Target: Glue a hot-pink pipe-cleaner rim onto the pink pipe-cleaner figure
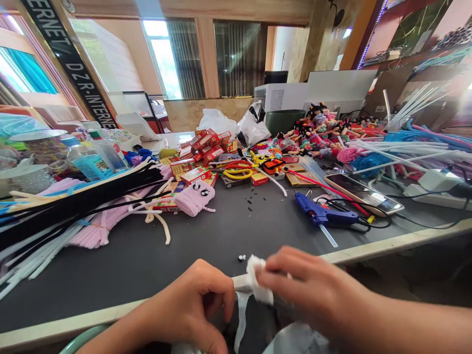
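Note:
My right hand [306, 280], blurred by motion, pinches a crumpled white piece [260, 278] that looks like tissue or soft wadding, at the table's front edge. Close beside it on the left, my left hand [199, 300] has its fingers curled, with a gap between thumb and forefinger and nothing visible held there. A thin white strip [241, 319] hangs below the edge between both hands. Just beyond them, small black-and-white pieces [241, 258], like toy eyes, lie on the dark table [206, 241]. A pink fuzzy bundle with eyes [195, 197] sits farther back.
A blue glue gun [322, 212] and a phone [363, 193] with cables lie at right. Black and pink pipe-cleaner bundles [92, 199] spread across the left, near bottles [92, 164]. Small red boxes [212, 145] and a heap of dolls [320, 130] stand behind.

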{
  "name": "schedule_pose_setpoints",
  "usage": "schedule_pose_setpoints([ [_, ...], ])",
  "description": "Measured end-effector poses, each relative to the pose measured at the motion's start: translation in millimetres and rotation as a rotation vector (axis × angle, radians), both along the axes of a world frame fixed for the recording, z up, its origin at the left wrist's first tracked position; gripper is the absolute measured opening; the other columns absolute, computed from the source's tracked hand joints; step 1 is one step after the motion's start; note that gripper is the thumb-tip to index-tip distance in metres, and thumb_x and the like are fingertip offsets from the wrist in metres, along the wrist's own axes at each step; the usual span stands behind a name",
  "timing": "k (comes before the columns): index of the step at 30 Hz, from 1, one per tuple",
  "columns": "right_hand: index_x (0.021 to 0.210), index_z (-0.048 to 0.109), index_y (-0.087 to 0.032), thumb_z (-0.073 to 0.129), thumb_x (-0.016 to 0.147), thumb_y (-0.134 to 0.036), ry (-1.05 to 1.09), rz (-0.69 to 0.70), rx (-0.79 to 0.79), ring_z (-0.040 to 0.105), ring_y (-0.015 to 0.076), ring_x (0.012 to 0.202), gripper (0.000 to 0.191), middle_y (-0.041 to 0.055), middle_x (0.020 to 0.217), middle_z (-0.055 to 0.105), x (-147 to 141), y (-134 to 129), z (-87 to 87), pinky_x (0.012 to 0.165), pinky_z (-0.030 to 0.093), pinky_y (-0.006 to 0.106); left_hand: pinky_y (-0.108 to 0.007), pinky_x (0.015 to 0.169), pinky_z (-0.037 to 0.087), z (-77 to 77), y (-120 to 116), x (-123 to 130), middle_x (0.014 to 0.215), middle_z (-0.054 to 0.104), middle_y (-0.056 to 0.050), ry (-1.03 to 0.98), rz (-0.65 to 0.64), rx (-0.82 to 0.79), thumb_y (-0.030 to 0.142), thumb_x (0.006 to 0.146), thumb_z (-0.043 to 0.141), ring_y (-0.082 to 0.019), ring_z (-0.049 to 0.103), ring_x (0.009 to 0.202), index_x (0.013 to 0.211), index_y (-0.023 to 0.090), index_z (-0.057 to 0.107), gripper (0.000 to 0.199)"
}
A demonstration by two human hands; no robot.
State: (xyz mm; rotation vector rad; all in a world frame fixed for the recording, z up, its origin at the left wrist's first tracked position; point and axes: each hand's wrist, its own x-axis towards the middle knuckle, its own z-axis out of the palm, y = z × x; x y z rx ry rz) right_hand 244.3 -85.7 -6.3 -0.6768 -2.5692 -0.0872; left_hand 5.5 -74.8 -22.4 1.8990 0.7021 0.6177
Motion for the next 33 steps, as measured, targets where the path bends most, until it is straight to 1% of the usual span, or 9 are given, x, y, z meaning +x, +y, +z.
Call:
schedule_pose_setpoints([
  [3,0.107,0.068,-0.013,0.053,0.084,0.003,-0.137,-0.2,-0.059,0.062,0.02,0.085,0.032,0.0105,0.095,0.068,-10.1,44.1,20.7,0.073,0.048,0.028,-0.019,0.037,0.017,-1.2,1.8,-0.1,0.042,0.036,0.009,-0.001,0.004,0.004,0.083,0.048,0.069,-0.003,0.027,0.039,0.05,0.014,0.054,0.071],
  [6,0.09,0.072,-0.013,0.059,0.08,0.004,-0.252,-0.151,-0.091,0.062,0.0186,0.076,0.024,0.0079,0.082,0.068,-26.4,69.9,22.9,0.065,0.045,0.026,-0.02,0.038,0.016,-2.9,0.9,-2.6,0.042,0.036,0.009,0.025,0.024,0.03,0.085,0.047,0.068,-0.003,0.027,0.039,0.049,0.014,0.053,0.072],
  [13,0.09,0.069,-0.012,0.064,0.085,-0.013,-0.365,0.104,-0.112,0.059,0.0185,0.072,0.007,0.0054,0.083,0.069,-30.9,4.1,-14.5,0.051,0.042,0.026,-0.021,0.039,0.016,-5.4,-0.3,-4.1,0.043,0.033,0.008,0.012,0.017,0.036,0.086,0.05,0.065,-0.004,0.025,0.041,0.045,0.015,0.042,0.074],
  [17,0.079,0.069,-0.013,0.074,0.082,-0.021,-0.368,0.217,-0.2,0.055,0.0103,0.057,0.01,-0.0002,0.069,0.067,-12.9,-17.8,-26.1,0.042,0.037,0.02,-0.02,0.038,0.015,-6.5,2.2,-2.8,0.043,0.031,0.009,0.015,0.028,0.068,0.086,0.052,0.063,-0.004,0.024,0.041,0.045,0.015,0.043,0.074],
  [21,0.093,0.072,-0.017,0.065,0.081,-0.003,-0.037,0.064,-0.272,0.061,0.0104,0.067,0.02,0.0002,0.08,0.07,0.9,-1.5,-0.4,0.057,0.043,0.018,-0.02,0.037,0.015,-3.9,0.3,-3.0,0.043,0.032,0.008,-0.003,0.012,0.017,0.086,0.051,0.064,-0.004,0.025,0.041,0.045,0.015,0.042,0.074],
  [24,0.097,0.073,-0.017,0.055,0.084,0.004,-0.042,-0.058,-0.253,0.064,0.0135,0.079,0.031,0.0049,0.087,0.07,-0.9,31.6,17.0,0.069,0.046,0.02,-0.02,0.037,0.015,-1.5,-1.0,-2.2,0.042,0.031,0.008,-0.034,0.032,0.008,0.085,0.05,0.065,-0.004,0.025,0.04,0.045,0.015,0.041,0.075],
  [28,0.093,0.073,-0.011,0.053,0.084,0.004,-0.11,-0.157,-0.216,0.064,0.0204,0.08,0.027,0.0114,0.088,0.068,-21.1,78.9,16.2,0.069,0.044,0.028,-0.021,0.038,0.014,0.6,-1.1,-0.6,0.042,0.033,0.008,-0.011,0.06,0.018,0.084,0.05,0.068,-0.003,0.026,0.04,0.044,0.015,0.041,0.074],
  [30,0.086,0.073,-0.01,0.054,0.082,0.005,-0.158,-0.13,-0.208,0.063,0.0189,0.075,0.024,0.0111,0.084,0.068,-32.1,83.7,11.7,0.065,0.041,0.027,-0.021,0.038,0.015,0.8,-1.1,-0.5,0.042,0.033,0.008,-0.001,0.058,0.021,0.084,0.05,0.068,-0.003,0.026,0.04,0.044,0.015,0.042,0.074],
  [33,0.085,0.071,-0.016,0.065,0.081,-0.003,-0.257,0.086,-0.205,0.061,0.015,0.072,0.015,0.004,0.08,0.069,-38.8,55.9,5.2,0.063,0.04,0.023,-0.021,0.038,0.016,-0.6,-1.4,-1.5,0.041,0.034,0.008,-0.04,0.062,0.025,0.084,0.048,0.068,-0.004,0.026,0.04,0.043,0.015,0.042,0.074],
])
